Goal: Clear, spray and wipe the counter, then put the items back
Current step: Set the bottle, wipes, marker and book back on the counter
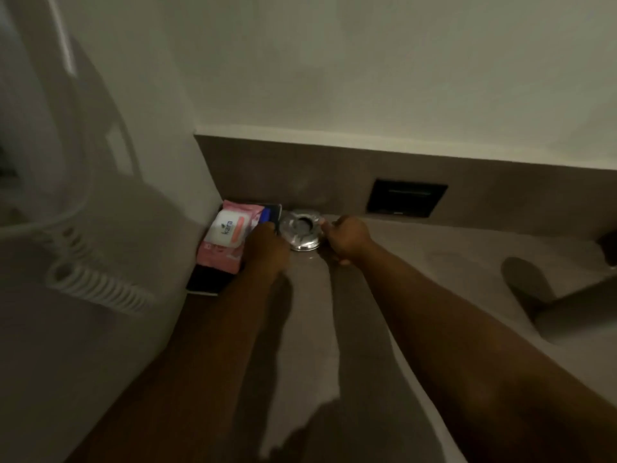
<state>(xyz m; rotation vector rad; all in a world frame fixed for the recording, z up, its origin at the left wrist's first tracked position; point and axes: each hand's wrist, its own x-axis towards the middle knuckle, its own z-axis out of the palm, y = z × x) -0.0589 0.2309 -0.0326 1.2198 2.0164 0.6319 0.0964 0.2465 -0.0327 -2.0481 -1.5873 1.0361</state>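
Reaching to mid-frame, the right hand (347, 240) curled its fingers on the rim of the metal ashtray (302, 230) by the back wall; the left hand (267, 243) gripped a dark blue item (271, 213) beside the pink wipes pack (227, 235). Lifting both straight up off the surface (417, 262) would probably serve best.

Single head view, looking forward and down, close over counter (384, 279) corner toward wall.
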